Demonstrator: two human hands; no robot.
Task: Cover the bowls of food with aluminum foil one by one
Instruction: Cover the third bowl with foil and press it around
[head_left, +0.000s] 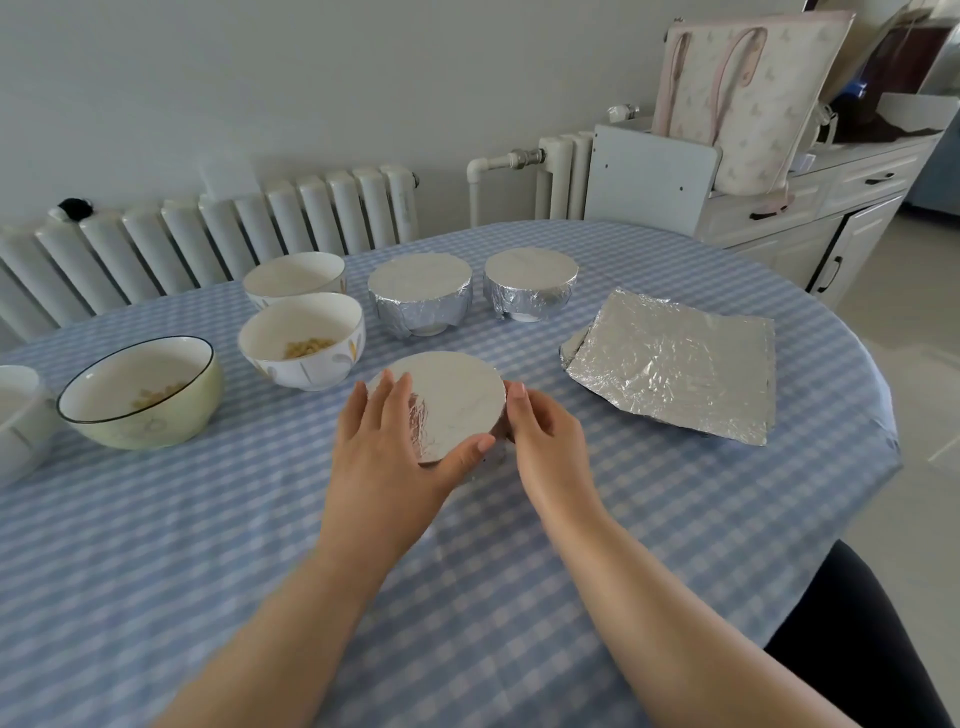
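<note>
Left hand (387, 447): fingers spread and nearly straight, laid against the left side of the foil-covered bowl (457, 400); thumb pressed along its near rim. Palm flat to the foil wall, nothing pinched.

Right hand (540, 439): fingers curved against the right side of the same bowl, fingertips at the rim edge, pressing the foil down (the lower fingers are hidden behind the hand, so how far they wrap cannot be told).

The foil-covered bowl sits on the checked tablecloth (467, 597) between both hands; top foil smooth and flat, side foil crinkled.

Positions relative to that bowl:
- Behind it, slightly left: second wrapped bowl (420, 299).
- Behind it, to the right: third wrapped bowl (530, 286), just beside the second, not touching.
- Right of it, apart: stack of foil sheets (675, 364), lying flat, wrinkled, corners fanned.
- Left and just behind: open white bowl (301, 340) holding small yellowish food pieces.
- Further behind that: another open white bowl (293, 278), contents not visible.
- Well left: pale green bowl (140, 392), dark rim, some yellowish food inside.
- At the far left frame edge: part of a white bowl (18, 415).

Radiator (234, 234) stands against the wall beyond the table.
</note>
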